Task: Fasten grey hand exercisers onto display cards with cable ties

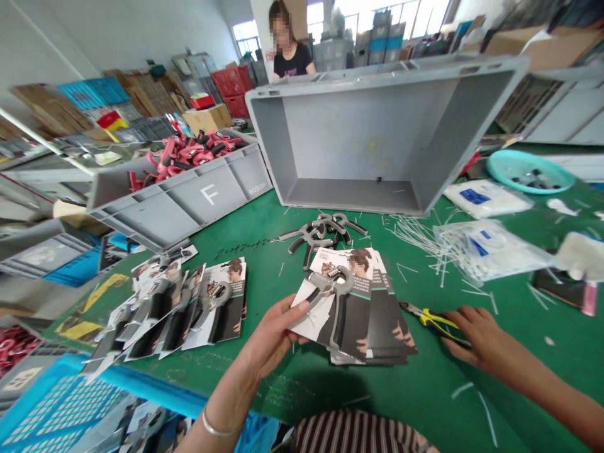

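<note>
My left hand (278, 324) is closed on the left edge of a printed card (359, 314) with a grey-and-black spring clamp (338, 296) on its front. Beneath and to the right lies a stack of similar cards (389, 314). My right hand (476, 333) has its fingers round the handles of yellow-and-black wire cutters (436, 321), which lie near the tabletop with the jaws pointing at the stack. Just beyond the cards is a small heap of loose clamps (321, 233). Several carded clamps (177, 308) overlap to the left.
A grey crate (349, 195) stands on its side at the back. Another grey bin (189, 207) holds red-and-black clamps. Loose white cable ties (419, 239), a plastic bag (491, 251) and a turquoise bowl (528, 182) lie right. A blue basket (51, 396) is lower left. A person (292, 60) stands behind.
</note>
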A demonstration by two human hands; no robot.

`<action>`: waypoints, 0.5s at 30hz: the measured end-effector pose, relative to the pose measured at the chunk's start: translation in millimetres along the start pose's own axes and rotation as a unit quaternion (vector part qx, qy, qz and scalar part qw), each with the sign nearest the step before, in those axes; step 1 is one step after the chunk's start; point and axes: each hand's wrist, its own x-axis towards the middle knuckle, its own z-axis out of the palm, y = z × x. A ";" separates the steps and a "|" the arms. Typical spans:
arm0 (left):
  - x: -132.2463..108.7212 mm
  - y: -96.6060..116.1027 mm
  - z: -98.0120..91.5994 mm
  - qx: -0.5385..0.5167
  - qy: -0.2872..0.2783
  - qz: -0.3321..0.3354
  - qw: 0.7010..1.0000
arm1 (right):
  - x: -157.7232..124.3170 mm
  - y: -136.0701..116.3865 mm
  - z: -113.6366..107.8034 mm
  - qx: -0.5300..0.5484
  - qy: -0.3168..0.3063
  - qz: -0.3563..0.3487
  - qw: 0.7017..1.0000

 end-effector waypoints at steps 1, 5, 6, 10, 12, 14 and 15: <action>-0.1 -0.2 1.8 0.005 -0.015 0.007 1.000 | 1.2 -6.2 -5.7 0.079 -0.018 0.032 0.996; 0.8 -6.6 7.5 0.070 -0.001 0.075 0.995 | 0.4 -46.0 -26.4 0.400 -0.071 0.112 0.907; 1.8 -8.2 9.4 0.095 0.006 0.087 0.992 | 0.8 -59.5 -29.9 0.432 -0.078 0.092 0.894; 6.2 -9.5 20.8 0.192 0.025 0.102 0.976 | 14.4 -114.4 -36.1 0.249 -0.044 -0.013 0.967; 6.8 -8.1 26.1 0.222 0.042 0.102 0.969 | 26.2 -132.2 -35.6 0.086 0.005 -0.053 0.995; 6.2 -7.1 28.3 0.228 0.056 0.106 0.966 | 36.4 -140.4 -34.6 -0.023 0.030 -0.087 0.995; 5.7 -7.0 28.2 0.224 0.060 0.107 0.967 | 40.0 -141.8 -34.5 -0.057 0.037 -0.102 0.993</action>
